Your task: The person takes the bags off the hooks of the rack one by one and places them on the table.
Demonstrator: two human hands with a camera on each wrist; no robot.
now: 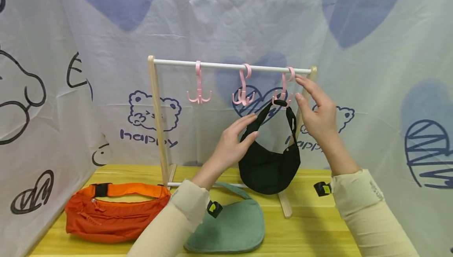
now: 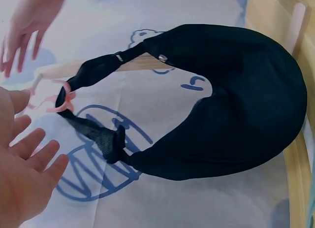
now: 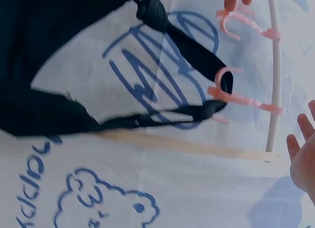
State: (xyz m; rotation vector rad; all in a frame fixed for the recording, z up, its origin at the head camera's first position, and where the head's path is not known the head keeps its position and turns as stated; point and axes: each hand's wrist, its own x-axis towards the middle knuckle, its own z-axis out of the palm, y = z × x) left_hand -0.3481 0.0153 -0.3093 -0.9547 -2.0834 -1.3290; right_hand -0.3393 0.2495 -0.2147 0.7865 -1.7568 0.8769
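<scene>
A black shoulder bag (image 1: 270,170) hangs by its strap from the rightmost pink hook (image 1: 283,88) on the rack's white rail. In the left wrist view, the strap of the black bag (image 2: 236,100) loops over a hook prong. My left hand (image 1: 235,141) is beside the strap's left side in the head view, fingers extended and holding nothing. To the right of the hook, my right hand (image 1: 320,109) is raised near the rail with its fingers apart and nothing in them. The right wrist view shows the strap caught on the pink hook (image 3: 229,95), apart from the fingers.
Two more pink hooks, one in the middle (image 1: 243,88) and one at left (image 1: 199,86), hang on the white rail (image 1: 219,65). An orange waist bag (image 1: 116,217) and a green handbag (image 1: 230,225) lie on the yellow wood-grain table (image 1: 311,225). Printed cloth surrounds it.
</scene>
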